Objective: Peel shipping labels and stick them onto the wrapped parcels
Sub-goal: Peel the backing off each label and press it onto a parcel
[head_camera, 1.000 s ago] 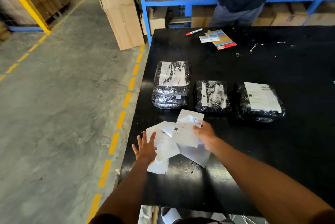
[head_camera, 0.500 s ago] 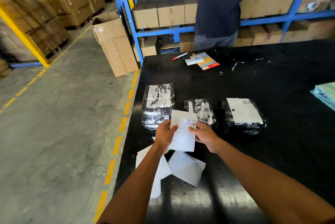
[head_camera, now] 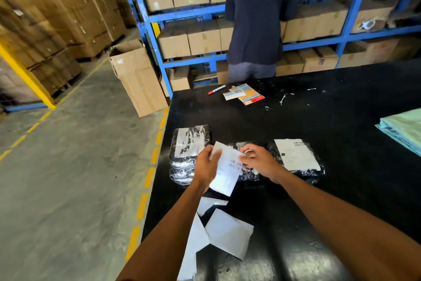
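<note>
Both hands held one shipping label [head_camera: 224, 170] above the black worktop [head_camera: 319, 189].

Left hand [head_camera: 206, 165] gripped the label's left edge, fingers curled round it, thumb on the front. Right hand [head_camera: 259, 162] pinched the top right corner, fingers [head_camera: 247, 152] bent and closed on the paper; whether the backing was coming off, could not tell. Label hung tilted in front of the middle parcel [head_camera: 247, 174], mostly hidden. Left parcel stack [head_camera: 190, 155] in shiny black wrap just beside it; right parcel [head_camera: 296, 157] already carried a white label. Loose white sheets [head_camera: 227, 233] lay on the worktop nearer the person, under the forearms. Red marker [head_camera: 217, 89] and coloured card [head_camera: 247, 96] at the far edge, well apart.
</note>
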Tool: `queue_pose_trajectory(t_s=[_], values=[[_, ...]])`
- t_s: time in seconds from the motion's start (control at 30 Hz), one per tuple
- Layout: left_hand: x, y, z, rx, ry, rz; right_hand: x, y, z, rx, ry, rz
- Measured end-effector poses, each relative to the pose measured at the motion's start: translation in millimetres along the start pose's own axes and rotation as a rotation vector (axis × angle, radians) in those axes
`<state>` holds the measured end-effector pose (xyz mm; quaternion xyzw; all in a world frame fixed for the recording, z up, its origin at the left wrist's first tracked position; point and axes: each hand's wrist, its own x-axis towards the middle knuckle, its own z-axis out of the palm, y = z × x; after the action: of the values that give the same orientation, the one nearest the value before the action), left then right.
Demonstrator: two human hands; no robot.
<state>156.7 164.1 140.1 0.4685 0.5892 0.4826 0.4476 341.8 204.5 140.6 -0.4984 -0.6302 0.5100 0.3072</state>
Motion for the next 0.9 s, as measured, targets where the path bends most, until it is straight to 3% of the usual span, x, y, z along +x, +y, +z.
queue_pose_trajectory(t_s=[0.17, 0.33, 0.5, 0.9], values=[[12.1, 1.1, -5.9, 0.292, -0.194, 0.115, 5.1, -17.3, -3.2, -0.088, -0.015, -0.115], [21.1, 6.0, -5.3, 0.369, -0.087, 0.183, 11.7, -18.3, -2.7, -0.079, -0.059, -0.117], [22.6, 6.9, -6.7, 0.325, -0.092, 0.176, 13.0, -19.6, 0.5, -0.024, -0.132, -0.089], [19.5, 19.1, -16.8, 0.291, -0.164, 0.159, 12.4, -25.3, 8.9, -0.022, -0.089, -0.101]])
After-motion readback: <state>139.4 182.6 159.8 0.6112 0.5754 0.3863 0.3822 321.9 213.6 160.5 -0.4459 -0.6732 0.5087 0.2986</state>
